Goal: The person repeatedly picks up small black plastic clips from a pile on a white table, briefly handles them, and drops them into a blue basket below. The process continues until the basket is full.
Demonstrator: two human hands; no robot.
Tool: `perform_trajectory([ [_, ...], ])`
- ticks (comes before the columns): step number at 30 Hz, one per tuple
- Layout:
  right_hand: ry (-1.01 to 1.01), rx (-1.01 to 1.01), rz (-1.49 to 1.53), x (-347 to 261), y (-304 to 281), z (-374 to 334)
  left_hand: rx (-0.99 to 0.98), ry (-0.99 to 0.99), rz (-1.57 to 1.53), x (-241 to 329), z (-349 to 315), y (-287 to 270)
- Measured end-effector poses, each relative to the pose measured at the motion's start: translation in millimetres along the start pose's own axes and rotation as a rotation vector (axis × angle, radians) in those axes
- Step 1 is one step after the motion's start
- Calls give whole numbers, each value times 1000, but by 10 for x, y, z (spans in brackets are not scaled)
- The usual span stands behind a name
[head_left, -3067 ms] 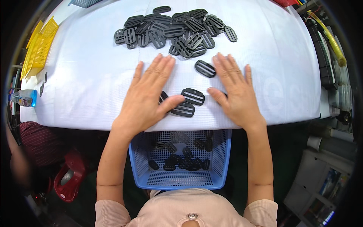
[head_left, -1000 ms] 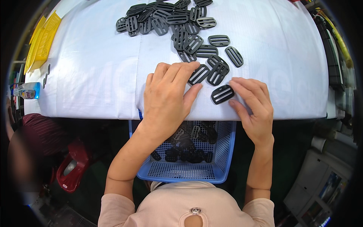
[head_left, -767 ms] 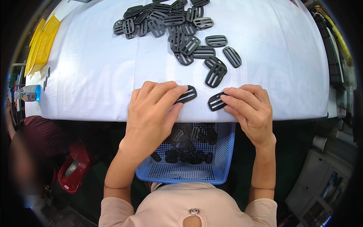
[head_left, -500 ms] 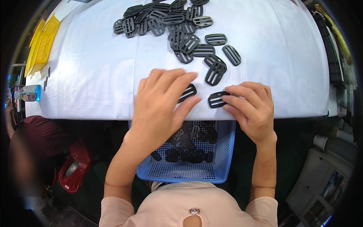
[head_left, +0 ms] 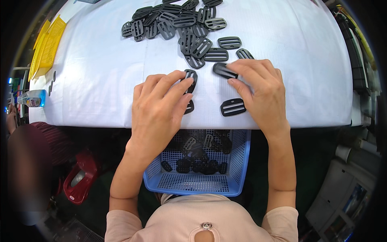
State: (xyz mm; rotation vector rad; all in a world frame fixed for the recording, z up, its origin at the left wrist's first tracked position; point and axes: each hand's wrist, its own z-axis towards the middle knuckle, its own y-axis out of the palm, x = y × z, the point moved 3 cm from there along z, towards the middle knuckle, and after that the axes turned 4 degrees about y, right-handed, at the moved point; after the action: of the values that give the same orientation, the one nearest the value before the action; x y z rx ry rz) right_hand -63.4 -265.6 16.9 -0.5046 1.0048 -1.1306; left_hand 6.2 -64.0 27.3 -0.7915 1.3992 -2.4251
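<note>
My left hand (head_left: 158,101) is closed, pinching a black slide buckle (head_left: 192,85) by its edge over the white table. Partly hidden behind that thumb, a second buckle (head_left: 188,107) lies flat. My right hand (head_left: 264,90) grips another black buckle (head_left: 221,70) between thumb and fingers; this one is slightly blurred. Below it, nearer the table's front edge, one more slide buckle (head_left: 233,107) rests flat on its own. Just beyond the right fingers lies a buckle (head_left: 244,54), its lower part covered by the hand.
A loose heap of black buckles (head_left: 184,21) spreads across the far middle of the white table (head_left: 302,88). Under the front edge, a blue basket (head_left: 193,183) holds several buckles. Yellow baskets (head_left: 48,50) and a bottle (head_left: 33,98) stand at left, with a person (head_left: 30,161) nearby.
My right hand has left the buckle near the front edge, moved farther away and taken hold of another. My left hand has shifted a little left and now pinches a buckle.
</note>
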Motion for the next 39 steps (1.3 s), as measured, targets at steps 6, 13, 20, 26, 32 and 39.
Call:
perform_trajectory([
  [6,55,-81,39,-182,-195,-130,-31,144,-175,-24,270,104],
  [13,99,-67,-128,-69,-348,-395,-215,388,-255,-79,519,323],
  [20,102,-58,-278,-291,-135,-464,-39,180,-41,312,280,366],
  [26,99,-85,-408,-312,-43,-451,6,158,-136,273,220,410],
  [32,95,-136,-470,-369,-50,-400,3,158,-86,283,215,374],
  [39,61,-164,-514,-424,-119,-523,-21,155,-104,264,246,397],
])
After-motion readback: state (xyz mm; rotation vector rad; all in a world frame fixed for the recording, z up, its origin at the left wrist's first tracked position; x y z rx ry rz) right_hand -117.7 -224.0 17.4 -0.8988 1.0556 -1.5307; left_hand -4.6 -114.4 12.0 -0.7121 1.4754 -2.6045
